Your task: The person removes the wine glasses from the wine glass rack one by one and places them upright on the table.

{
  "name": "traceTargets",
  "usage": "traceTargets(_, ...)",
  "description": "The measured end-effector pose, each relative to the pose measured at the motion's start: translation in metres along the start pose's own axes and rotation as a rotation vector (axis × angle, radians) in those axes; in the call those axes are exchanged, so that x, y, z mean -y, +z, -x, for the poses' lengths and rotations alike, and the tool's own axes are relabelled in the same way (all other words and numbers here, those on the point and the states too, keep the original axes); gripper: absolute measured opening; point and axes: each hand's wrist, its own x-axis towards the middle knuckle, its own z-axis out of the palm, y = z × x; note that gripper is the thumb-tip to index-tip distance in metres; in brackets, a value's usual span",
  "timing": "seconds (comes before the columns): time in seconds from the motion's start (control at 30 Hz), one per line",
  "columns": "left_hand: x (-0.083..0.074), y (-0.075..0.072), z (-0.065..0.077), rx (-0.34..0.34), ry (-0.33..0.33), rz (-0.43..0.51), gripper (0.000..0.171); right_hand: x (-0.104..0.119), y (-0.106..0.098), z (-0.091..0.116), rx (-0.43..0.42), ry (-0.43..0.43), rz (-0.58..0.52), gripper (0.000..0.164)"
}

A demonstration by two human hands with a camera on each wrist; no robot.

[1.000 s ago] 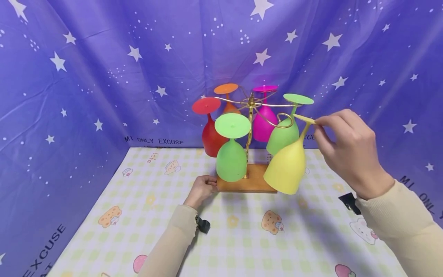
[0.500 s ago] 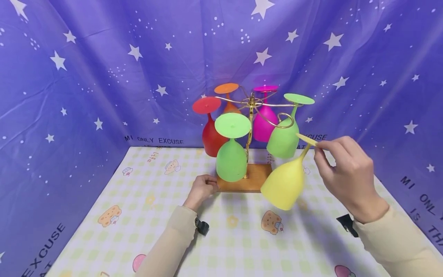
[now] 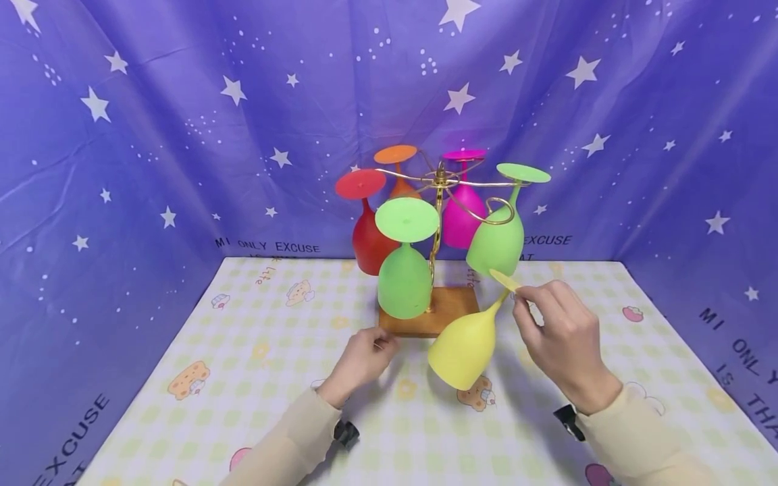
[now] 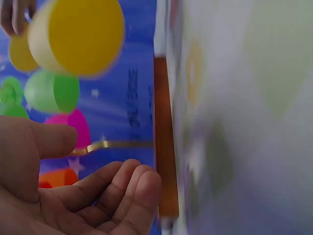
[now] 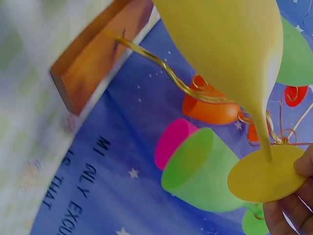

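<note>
My right hand [image 3: 562,337] pinches the foot of a yellow goblet [image 3: 464,351], which hangs tilted, bowl down to the left, in front of the rack. In the right wrist view, thumb and fingers grip the edge of the goblet's round foot [image 5: 266,181]. My left hand [image 3: 365,361] is just in front of the left corner of the wooden base [image 3: 446,314]. Its thumb and loosely bent fingers [image 4: 146,191] stand apart with nothing between them in the left wrist view. A gold metal goblet rack [image 3: 440,182] rises from the base, with one bare wire loop [image 3: 501,212] at front right.
Upside down on the rack hang a red goblet [image 3: 371,243], an orange goblet [image 3: 398,185], a magenta goblet [image 3: 462,216], a green goblet [image 3: 404,283] in front and a light green goblet [image 3: 498,243]. A checked cloth [image 3: 243,378] covers the table; a starry purple curtain [image 3: 340,81] hangs behind.
My right hand has brought the yellow goblet down and to the left, away from the rack's bare loop. My left hand has let go of the base and come slightly nearer.
</note>
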Motion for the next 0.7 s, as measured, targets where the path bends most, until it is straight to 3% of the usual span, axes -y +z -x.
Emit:
traceTargets(0.2,-0.009,0.006,0.018,0.167,0.007,0.149,0.033,0.003,0.007,0.012,0.001,0.029,0.002,0.019)
traceTargets(0.4,-0.015,0.014,0.027,0.248,0.02,0.338,0.034,0.007,0.012,0.017,-0.014,0.064,-0.01,0.017)
traceTargets(0.57,-0.018,0.018,0.03,0.216,-0.059,0.501,0.032,0.009,0.017,0.019,-0.011,0.092,-0.038,0.016)
traceTargets(0.7,-0.017,0.019,0.03,0.154,-0.14,0.713,0.025,0.01,0.02,0.023,0.022,0.12,-0.057,0.015)
